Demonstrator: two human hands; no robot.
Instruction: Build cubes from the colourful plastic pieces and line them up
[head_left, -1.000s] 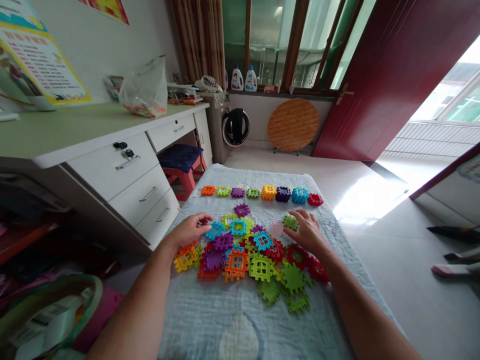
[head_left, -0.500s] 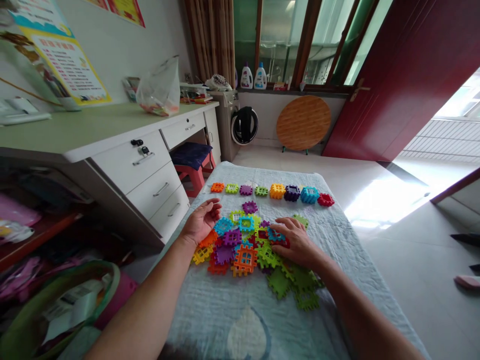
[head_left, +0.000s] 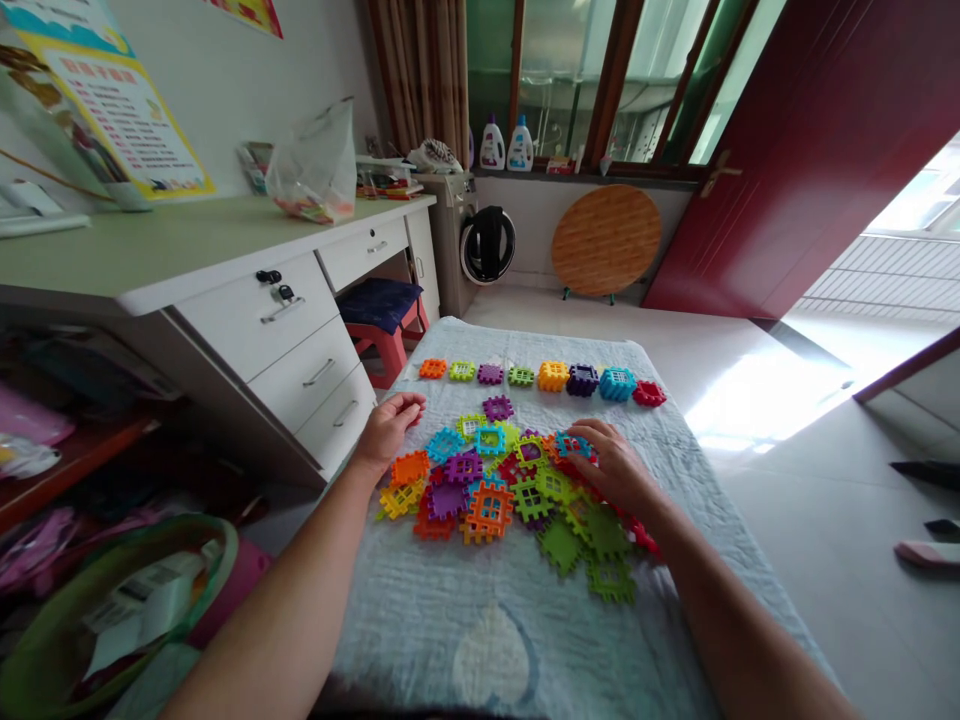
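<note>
My left hand (head_left: 388, 432) hovers at the left of the pile, fingers curled together; what they may hold is too small to make out. My right hand (head_left: 613, 465) grips a blue interlocking block (head_left: 574, 446) over the pile's right side. Between the hands lie loose, notched plastic blocks: an orange windowed block (head_left: 491, 508), a purple block (head_left: 448, 499), a yellow block (head_left: 401, 497) and several green blocks (head_left: 561, 546). Red pieces (head_left: 641, 535) show partly from under my right forearm.
Behind the pile runs a row of sorted blocks, from an orange one (head_left: 433, 369) to a red one (head_left: 649, 393), with a yellow stack (head_left: 553, 376) among them. A pale blue cloth (head_left: 420, 640) covers the table. A desk (head_left: 225, 235) stands at the left.
My right hand has shifted right and slightly up with the blue block. Blocks near it have moved, uncovering red pieces. My left hand has drawn slightly left, its fingers more closed.
</note>
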